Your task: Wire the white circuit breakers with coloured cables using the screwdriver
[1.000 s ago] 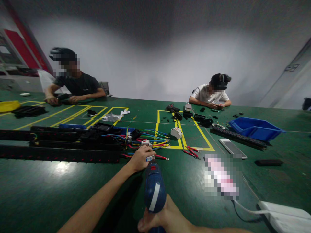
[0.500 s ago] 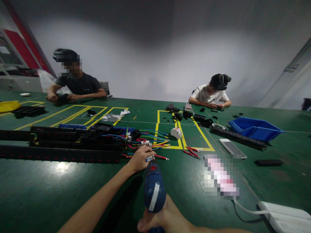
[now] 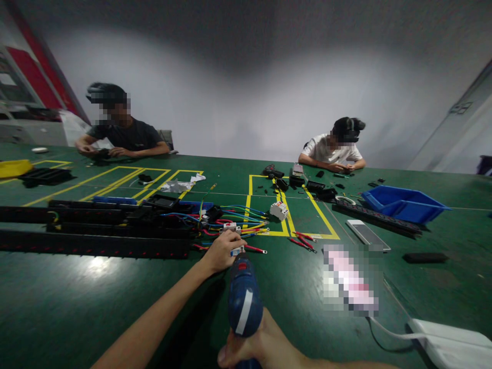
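Observation:
My left hand (image 3: 223,251) is closed around a small white circuit breaker (image 3: 237,250) at the wire ends of a long black strip. In my right hand (image 3: 259,341) is a blue cordless drill (image 3: 245,297), its nose against or very close to the breaker; the bit is hidden. A red wire (image 3: 254,249) with a metal lug sticks out past the breaker. Just behind my fingers sits another white breaker (image 3: 230,226) among coloured wires (image 3: 246,210). Several black power strips (image 3: 92,243) stretch off to the left.
A loose white breaker (image 3: 279,210) and short red cables (image 3: 303,242) lie ahead. To the right are a blue bin (image 3: 405,202), a phone-like device (image 3: 368,234) and a white corded box (image 3: 449,341). Two people (image 3: 125,128) sit across the green table.
My hands, the drill and the breaker look unmoved. The person at the left has shifted their head and hands slightly.

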Demonstrator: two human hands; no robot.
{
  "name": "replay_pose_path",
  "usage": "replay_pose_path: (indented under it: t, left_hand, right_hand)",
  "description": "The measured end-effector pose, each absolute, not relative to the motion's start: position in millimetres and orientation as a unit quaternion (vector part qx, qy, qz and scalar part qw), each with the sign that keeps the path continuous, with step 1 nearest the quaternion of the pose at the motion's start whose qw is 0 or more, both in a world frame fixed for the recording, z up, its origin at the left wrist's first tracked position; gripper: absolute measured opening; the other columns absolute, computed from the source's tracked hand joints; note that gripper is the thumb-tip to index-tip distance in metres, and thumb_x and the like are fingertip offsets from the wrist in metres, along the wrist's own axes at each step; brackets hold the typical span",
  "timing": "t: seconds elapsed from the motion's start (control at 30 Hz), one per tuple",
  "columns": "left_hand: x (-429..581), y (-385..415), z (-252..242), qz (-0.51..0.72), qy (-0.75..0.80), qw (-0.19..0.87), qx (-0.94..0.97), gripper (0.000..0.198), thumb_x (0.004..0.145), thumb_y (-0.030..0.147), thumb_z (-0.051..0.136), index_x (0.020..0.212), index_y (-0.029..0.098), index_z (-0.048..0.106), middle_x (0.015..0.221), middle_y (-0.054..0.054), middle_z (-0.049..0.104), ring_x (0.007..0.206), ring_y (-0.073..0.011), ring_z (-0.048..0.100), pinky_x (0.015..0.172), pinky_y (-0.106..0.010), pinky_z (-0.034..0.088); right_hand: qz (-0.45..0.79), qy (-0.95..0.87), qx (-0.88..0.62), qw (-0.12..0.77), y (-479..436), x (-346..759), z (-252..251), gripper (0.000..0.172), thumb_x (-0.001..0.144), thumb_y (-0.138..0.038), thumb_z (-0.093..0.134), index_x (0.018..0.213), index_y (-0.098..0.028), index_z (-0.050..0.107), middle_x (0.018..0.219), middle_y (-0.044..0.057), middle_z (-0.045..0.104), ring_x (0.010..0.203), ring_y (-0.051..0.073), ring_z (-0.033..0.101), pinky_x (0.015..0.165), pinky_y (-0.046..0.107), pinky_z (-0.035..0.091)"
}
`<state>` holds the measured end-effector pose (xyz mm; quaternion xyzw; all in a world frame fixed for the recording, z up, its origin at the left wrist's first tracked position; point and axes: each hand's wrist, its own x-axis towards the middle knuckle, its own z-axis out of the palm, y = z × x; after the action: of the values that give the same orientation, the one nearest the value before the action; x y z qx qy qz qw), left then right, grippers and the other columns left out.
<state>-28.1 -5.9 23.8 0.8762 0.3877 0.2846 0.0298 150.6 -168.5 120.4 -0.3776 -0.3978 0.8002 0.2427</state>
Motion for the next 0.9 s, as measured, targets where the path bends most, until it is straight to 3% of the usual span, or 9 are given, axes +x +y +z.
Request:
replay_pose_path:
  t: [0.3, 0.67, 0.9]
  left_hand:
    - [-28.4, -6.2, 23.5, 0.286, 0.389, 0.031, 0.875, 0.022, 0.086, 0.028, 0.060, 0.106, 0.026, 0.069, 0.101, -0.005, 0.064, 0.097, -0.0222, 0.053, 0.090, -0.038, 0.044]
    - [-28.6, -7.9, 26.1, 0.284, 0.388, 0.033, 0.876, 0.029, 0.084, 0.026, 0.062, 0.112, 0.026, 0.069, 0.099, -0.006, 0.063, 0.095, -0.0225, 0.052, 0.090, -0.039, 0.044]
    - [-28.9, -7.7, 24.9, 0.286, 0.389, 0.033, 0.875, 0.030, 0.084, 0.024, 0.061, 0.112, 0.026, 0.068, 0.101, -0.006, 0.063, 0.096, -0.0226, 0.052, 0.089, -0.039, 0.044]
  right_hand:
    - [0.797, -0.402, -0.384, 0.235, -168.2, 150.7, 120.5, 0.041, 0.031, -0.030, 0.091, 0.045, -0.012, 0.058, 0.051, 0.003, 0.060, 0.054, 0.014, 0.056, 0.059, 0.026, 0.042]
    - [0.797, -0.409, -0.363, 0.258, -169.6, 152.1, 114.9, 0.038, 0.042, -0.033, 0.089, 0.048, -0.011, 0.058, 0.051, 0.003, 0.058, 0.051, 0.013, 0.054, 0.056, 0.026, 0.039]
    - [0.803, -0.400, -0.363, 0.253, -170.0, 150.7, 119.7, 0.040, 0.037, -0.032, 0.090, 0.047, -0.012, 0.057, 0.050, 0.001, 0.058, 0.051, 0.012, 0.054, 0.056, 0.024, 0.040]
